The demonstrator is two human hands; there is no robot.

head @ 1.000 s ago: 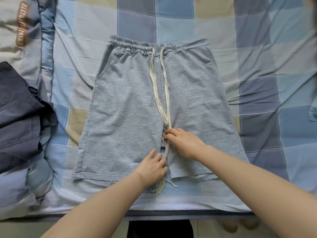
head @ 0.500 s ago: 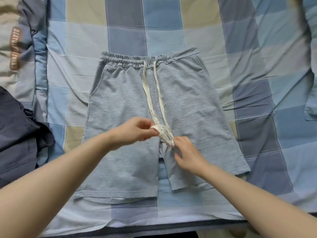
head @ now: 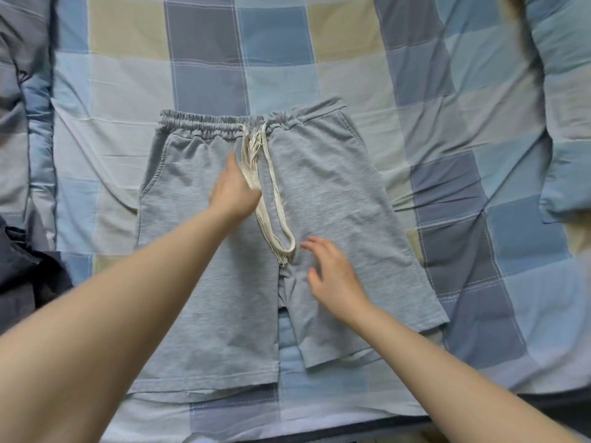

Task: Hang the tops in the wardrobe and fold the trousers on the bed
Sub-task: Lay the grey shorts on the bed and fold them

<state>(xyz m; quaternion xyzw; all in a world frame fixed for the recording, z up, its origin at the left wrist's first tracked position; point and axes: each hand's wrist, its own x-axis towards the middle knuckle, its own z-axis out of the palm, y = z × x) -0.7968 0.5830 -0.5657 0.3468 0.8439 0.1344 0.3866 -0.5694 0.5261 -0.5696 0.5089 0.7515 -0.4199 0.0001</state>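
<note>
Right now I'm in the trouser-folding step: the grey shorts (head: 319,199) lie flat, waistband away from me, on the checked bedspread (head: 447,91). My left hand (head: 235,190) rests with straight fingers beside the doubled-up drawstring (head: 271,199), possibly touching it, though motion blur hides the contact. My right hand (head: 332,276) hovers spread over the crotch, gripping nothing. Half a second ago both hands pinched the cord's ends low on the legs; it now lies looped toward the waistband. Next I'd fold one leg over the other.
</note>
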